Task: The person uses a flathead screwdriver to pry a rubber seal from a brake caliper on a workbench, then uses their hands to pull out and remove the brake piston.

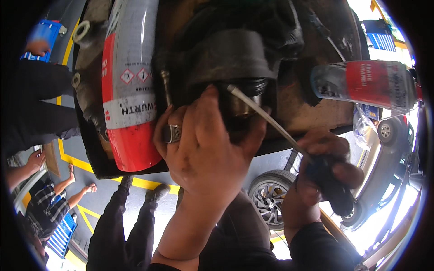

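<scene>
Right hand (327,167): wrapped round the dark handle of a screwdriver (275,125), shaft slanting up-left, tip at the lower rim of the black boot (233,52). Left hand (199,149): grasping the dark metal cylinder (246,107) below the boot, fingers on the left side, thumb on the right; exact contact partly hidden. Wide ring (172,134) on one of its fingers, marking on its face. Cylinder and boot sit mid-bench, near the bench's (312,119) front edge.

Labels: big spray can (131,97) just left of the left hand, red end toward the person, bold dark lettering on a pale band, two red-bordered hazard diamonds above it. Second spray can (366,86) at the right, pale lettering on a red panel, scuffed. Loose wheel (271,196) on the floor below, spoked rim.
</scene>
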Motion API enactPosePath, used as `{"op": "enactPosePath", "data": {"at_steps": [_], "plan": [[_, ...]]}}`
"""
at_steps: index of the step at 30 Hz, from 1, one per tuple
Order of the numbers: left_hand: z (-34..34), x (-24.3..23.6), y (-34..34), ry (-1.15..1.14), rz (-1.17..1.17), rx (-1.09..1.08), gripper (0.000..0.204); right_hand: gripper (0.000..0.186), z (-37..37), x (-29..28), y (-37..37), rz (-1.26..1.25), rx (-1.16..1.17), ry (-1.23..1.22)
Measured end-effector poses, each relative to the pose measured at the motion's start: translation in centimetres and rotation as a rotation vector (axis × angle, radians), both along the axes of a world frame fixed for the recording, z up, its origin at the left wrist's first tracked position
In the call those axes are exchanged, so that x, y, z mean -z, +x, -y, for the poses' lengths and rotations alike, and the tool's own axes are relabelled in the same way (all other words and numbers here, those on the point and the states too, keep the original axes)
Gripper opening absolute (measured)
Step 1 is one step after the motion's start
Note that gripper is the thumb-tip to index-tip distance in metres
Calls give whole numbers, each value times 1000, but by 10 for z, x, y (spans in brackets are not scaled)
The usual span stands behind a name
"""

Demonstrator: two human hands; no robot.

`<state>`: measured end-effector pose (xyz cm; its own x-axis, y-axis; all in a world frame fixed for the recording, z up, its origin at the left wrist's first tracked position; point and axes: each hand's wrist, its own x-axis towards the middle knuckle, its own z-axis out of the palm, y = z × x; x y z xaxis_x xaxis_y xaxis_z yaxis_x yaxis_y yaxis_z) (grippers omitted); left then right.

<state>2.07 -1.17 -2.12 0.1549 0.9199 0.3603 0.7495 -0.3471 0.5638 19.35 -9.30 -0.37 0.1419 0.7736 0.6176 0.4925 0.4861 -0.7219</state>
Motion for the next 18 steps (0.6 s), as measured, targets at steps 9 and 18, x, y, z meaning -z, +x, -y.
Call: {"op": "enactPosePath", "data": {"at_steps": [9, 18], "plan": [[2, -3, -8, -49, -75, 50, 50, 54, 8, -25, -13, 76, -21, -204], [-1, -1, -6, 11, -13, 48, 37, 61, 5, -51, -26, 261, -56, -347]]}}
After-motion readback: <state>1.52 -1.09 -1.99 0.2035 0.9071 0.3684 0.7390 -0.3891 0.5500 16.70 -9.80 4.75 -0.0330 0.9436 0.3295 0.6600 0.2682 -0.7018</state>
